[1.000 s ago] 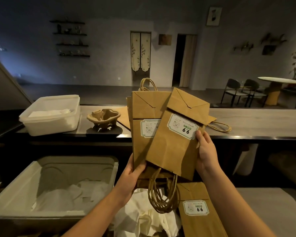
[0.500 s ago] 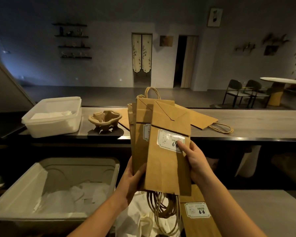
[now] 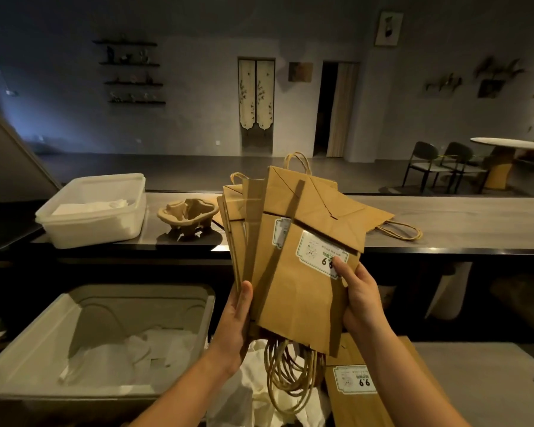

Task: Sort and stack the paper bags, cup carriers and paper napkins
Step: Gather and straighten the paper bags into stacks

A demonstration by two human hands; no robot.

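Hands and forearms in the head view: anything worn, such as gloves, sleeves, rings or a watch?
Nothing worn shows. The left hand and right hand are bare, both forearms uncovered to the frame's bottom edge; no gloves, sleeves, rings, watch or markings visible.

Both forearms bare to each hand (image 3: 235, 322), no sleeves visible.

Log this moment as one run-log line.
left hand: holding bag bundle | right hand: squaring front bag | cup carrier: on counter | napkins: bin
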